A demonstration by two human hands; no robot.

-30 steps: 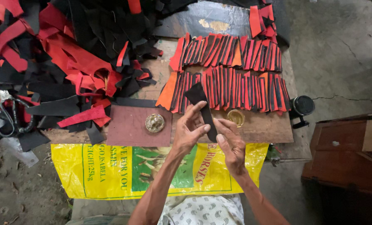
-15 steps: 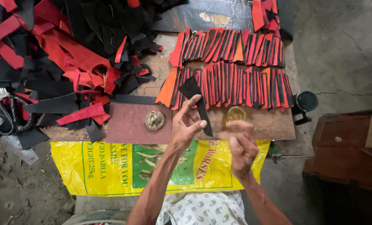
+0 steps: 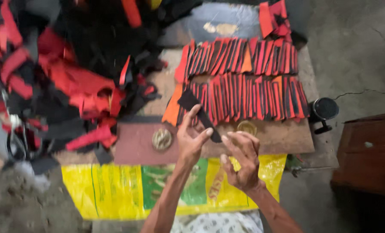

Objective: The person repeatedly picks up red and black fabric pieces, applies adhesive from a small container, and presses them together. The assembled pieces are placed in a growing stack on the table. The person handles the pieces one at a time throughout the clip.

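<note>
My left hand (image 3: 192,139) pinches a black strip (image 3: 197,110) of flat material between thumb and fingers, holding it up over the wooden board (image 3: 283,138). My right hand (image 3: 242,159) hovers just right of the strip's lower end, fingers curled and apart, holding nothing. Behind the strip lie two rows of red, orange and black cut pieces (image 3: 248,92), set on edge side by side. A round brass-coloured object (image 3: 162,139) rests on a dark red sheet (image 3: 134,146) to the left of my left hand. A second brass disc (image 3: 247,127) lies by the rows.
A big heap of red and black scraps (image 3: 71,86) covers the left side. Scissors (image 3: 15,142) lie at the far left. A yellow and green sack (image 3: 128,190) hangs over the near edge. A black round object (image 3: 325,110) stands at the right, beside a brown wooden box (image 3: 365,151).
The right hand let go of the strip's lower end, dropped closed toward me, and now reaches back up with fingers apart. The left hand keeps the strip raised.
</note>
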